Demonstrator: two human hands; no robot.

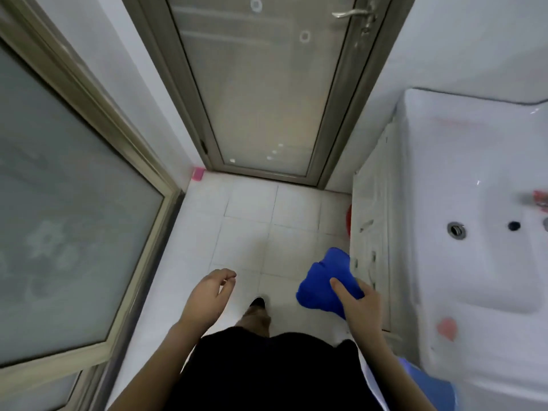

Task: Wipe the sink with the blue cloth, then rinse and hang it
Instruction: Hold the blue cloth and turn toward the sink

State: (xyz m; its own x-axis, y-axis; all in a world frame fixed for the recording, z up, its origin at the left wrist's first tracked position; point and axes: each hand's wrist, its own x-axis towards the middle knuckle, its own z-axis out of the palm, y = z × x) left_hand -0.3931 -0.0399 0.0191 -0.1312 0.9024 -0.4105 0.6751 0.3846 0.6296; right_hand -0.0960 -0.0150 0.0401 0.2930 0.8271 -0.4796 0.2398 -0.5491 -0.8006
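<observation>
Black top, bare forearms, tan trouser leg, black shoe

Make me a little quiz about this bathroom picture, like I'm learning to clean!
1. Which hand holds the blue cloth? A) left hand B) right hand C) both
2. True or false: the blue cloth is outside the sink, not in it.
3. Fill in: the left hand holds ____.
Key: 1 B; 2 true; 3 nothing.
</observation>
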